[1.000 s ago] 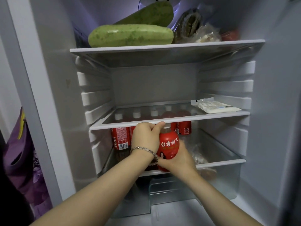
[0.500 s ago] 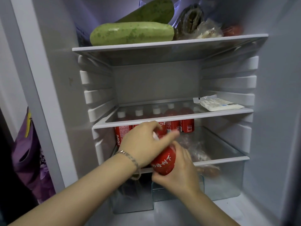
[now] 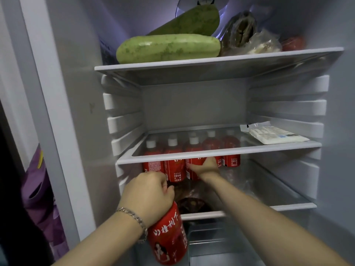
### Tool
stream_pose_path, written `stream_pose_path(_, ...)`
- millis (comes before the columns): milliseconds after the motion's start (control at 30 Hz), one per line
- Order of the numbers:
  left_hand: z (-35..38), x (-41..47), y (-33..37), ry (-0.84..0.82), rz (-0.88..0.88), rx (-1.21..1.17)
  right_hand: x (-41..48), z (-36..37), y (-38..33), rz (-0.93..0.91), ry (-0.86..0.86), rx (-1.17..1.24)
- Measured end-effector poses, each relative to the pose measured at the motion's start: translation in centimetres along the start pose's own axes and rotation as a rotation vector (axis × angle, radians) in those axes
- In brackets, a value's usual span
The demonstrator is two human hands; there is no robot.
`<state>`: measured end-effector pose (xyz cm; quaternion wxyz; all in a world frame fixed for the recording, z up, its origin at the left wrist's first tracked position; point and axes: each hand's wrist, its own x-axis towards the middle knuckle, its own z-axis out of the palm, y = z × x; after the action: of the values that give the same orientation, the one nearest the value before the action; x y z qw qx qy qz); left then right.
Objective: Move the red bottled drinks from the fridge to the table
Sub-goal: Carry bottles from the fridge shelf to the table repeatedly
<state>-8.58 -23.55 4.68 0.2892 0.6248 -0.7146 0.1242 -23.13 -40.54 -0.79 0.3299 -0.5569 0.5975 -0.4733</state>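
Note:
Several red bottled drinks [image 3: 174,169] with white caps stand in a row on a fridge shelf, partly seen through the glass shelf [image 3: 269,147] above them. My left hand [image 3: 148,196] is closed over the top of one red bottle [image 3: 169,239], held out in front of the fridge with its label facing me. My right hand [image 3: 206,167] reaches in under the glass shelf, with its fingers curled around a bottle in the middle of the row [image 3: 193,170]. Its cap shows through the glass.
A white sealed packet [image 3: 276,135] lies on the glass shelf at right. Two green squashes [image 3: 169,48] and bagged food [image 3: 242,33] fill the top shelf. Bagged dark food [image 3: 192,202] lies below the bottles. A purple bag [image 3: 38,189] hangs left of the fridge.
My left hand took over the red bottle and drew it down and out of the fridge. My right hand let go of it and reached back in to the row of bottles.

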Motion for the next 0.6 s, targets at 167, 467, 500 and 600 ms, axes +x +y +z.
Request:
stream_pose_path(167, -0.3, 0.5, -0.2, -0.009, -0.002, 0.033, 0.3, 0.2, -1.3, -0.037, 0.05, -0.004)
stream_pose_path(467, 0.0, 1.1, 0.7, -0.045, 0.05, 0.059, -7.2, -2.6, -0.8, 0.048, 0.118, 0.454)
stream_pose_path(500, 0.2, 1.0, 1.0, -0.062, 0.065, 0.058, -7.9, -3.0, -0.7, 0.131, 0.083, 0.631)
stream_pose_path(600, 0.7, 0.8, 1.8, -0.101, 0.094, 0.029, -9.4, -3.8, -0.2, 0.179, 0.105, 0.768)
